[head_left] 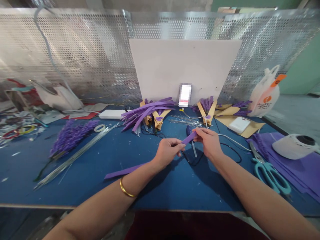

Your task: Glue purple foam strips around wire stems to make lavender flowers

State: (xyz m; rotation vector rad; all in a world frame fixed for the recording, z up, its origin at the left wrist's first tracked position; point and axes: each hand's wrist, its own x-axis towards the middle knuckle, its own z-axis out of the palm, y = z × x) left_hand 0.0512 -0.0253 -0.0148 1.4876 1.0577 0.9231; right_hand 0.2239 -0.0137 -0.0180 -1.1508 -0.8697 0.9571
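Observation:
Between my two hands a short purple strip (pixel 189 137) is stretched at a slant above the blue table. My left hand (pixel 170 149) pinches its lower end, and my right hand (pixel 205 140) pinches the upper end. Just behind the strip lies a glue gun (pixel 188 130) with a clear glue stick (pixel 194 149) and a black cord near it. A second purple strip (pixel 122 172) lies on the table, partly hidden by my left forearm. Farther back is a pile of purple strips (pixel 147 113).
Scissors (pixel 271 175) and purple sheets (pixel 300 166) lie at the right, with a white roll (pixel 287 146). Wires (pixel 82 153) and a lavender bunch (pixel 72 136) lie at the left. Small wrapped bouquets (pixel 207 111), a phone (pixel 185 95) and a white board (pixel 185 66) stand at the back.

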